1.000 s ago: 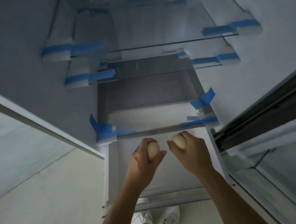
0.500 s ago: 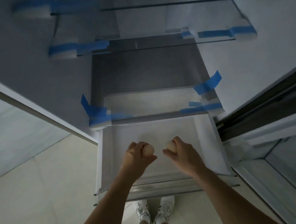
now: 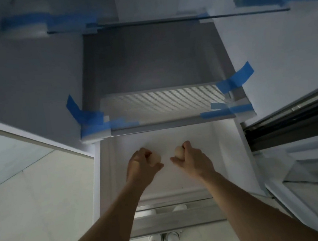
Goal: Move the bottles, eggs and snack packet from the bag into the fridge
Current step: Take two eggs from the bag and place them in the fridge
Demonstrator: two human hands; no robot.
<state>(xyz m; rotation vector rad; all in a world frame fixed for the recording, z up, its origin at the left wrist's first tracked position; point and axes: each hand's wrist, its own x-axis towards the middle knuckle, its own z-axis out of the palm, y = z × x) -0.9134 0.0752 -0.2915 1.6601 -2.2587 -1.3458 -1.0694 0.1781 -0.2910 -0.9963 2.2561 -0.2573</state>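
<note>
I look down into an open fridge with its white bottom drawer (image 3: pixel 111 175) pulled out. My left hand (image 3: pixel 141 165) is closed around a pale egg (image 3: pixel 155 158), low inside the drawer. My right hand (image 3: pixel 193 159) grips a second pale egg (image 3: pixel 179 151) beside it, a short gap between the two hands. Both eggs peek out between thumb and fingers. I cannot tell whether they touch the drawer floor. The bag, bottles and snack packet are out of view.
Above the drawer sits a ribbed cover shelf (image 3: pixel 158 104) held by blue tape (image 3: pixel 233 78) and foam blocks. A glass shelf (image 3: pixel 168 20) runs higher up. The fridge door (image 3: pixel 294 119) stands open at right. A pale floor (image 3: pixel 36 209) lies left; my white shoes (image 3: pixel 165 240) show below.
Both hands have gone down with the eggs, from level with the taped shelf edge into the open drawer. The view has tilted further downward.
</note>
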